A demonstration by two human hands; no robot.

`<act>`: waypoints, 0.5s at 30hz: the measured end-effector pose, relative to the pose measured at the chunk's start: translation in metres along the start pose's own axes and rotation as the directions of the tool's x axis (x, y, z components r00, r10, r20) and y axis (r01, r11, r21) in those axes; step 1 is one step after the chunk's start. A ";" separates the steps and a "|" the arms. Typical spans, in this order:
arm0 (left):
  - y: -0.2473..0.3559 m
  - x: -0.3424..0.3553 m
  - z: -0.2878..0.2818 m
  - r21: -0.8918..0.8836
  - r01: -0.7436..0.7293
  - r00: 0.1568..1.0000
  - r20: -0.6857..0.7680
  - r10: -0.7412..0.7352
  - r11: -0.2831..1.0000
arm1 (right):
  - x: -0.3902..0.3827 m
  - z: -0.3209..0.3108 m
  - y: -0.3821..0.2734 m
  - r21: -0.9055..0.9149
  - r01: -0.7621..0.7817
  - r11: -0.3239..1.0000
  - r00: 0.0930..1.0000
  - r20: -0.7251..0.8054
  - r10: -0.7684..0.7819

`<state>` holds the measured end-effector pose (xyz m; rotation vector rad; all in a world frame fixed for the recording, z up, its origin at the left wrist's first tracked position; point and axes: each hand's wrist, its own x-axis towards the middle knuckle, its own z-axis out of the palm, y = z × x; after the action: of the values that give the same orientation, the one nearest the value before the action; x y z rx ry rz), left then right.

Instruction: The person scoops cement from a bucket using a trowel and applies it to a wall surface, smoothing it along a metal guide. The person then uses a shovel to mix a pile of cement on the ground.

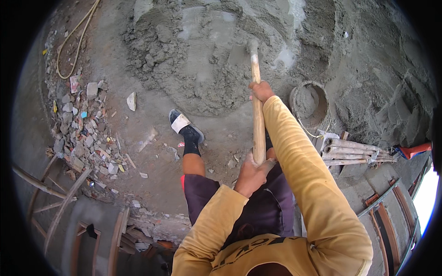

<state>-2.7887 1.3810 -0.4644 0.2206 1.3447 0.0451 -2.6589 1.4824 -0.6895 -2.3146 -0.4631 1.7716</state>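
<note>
My left hand is closed around the lower end of a hoe's wooden handle, close to my lap. Farther up the same handle, my right hand is wrapped around it. The hoe points away from me, and its mortar-coated head rests in a spread of wet grey mortar. Part of the blade is hard to tell from the mix around it. Just right of the handle stands a round bucket caked in cement, with grey mix inside and a thin wire handle hanging down.
Broken rubble lies along the left, below a yellowish hose. A lone pale stone sits near my slippered foot. Bundled poles lie at right beside a red-orange object. More grey sand or mix rises behind the bucket.
</note>
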 end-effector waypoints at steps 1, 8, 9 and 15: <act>-0.005 -0.020 -0.008 -0.074 0.142 0.990 0.023 -0.141 0.987 | -0.021 0.020 0.018 -0.081 -0.044 0.996 0.997 0.059 0.049; 0.003 -0.073 0.011 -0.428 0.039 0.995 0.099 0.004 0.903 | -0.060 0.003 0.069 0.043 -0.355 0.934 0.883 0.344 0.320; 0.005 -0.079 0.020 -0.437 0.051 0.990 0.143 0.013 0.898 | -0.069 -0.009 0.073 0.080 -0.376 0.923 0.870 0.374 0.322; -0.004 -0.127 0.090 -0.345 0.058 0.941 0.333 0.064 0.937 | -0.135 -0.089 0.096 0.446 -0.448 0.775 0.878 0.385 0.286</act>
<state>-2.7302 1.3444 -0.3244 -0.0720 0.9688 0.2384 -2.5929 1.3477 -0.5758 -1.8349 0.4474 2.0969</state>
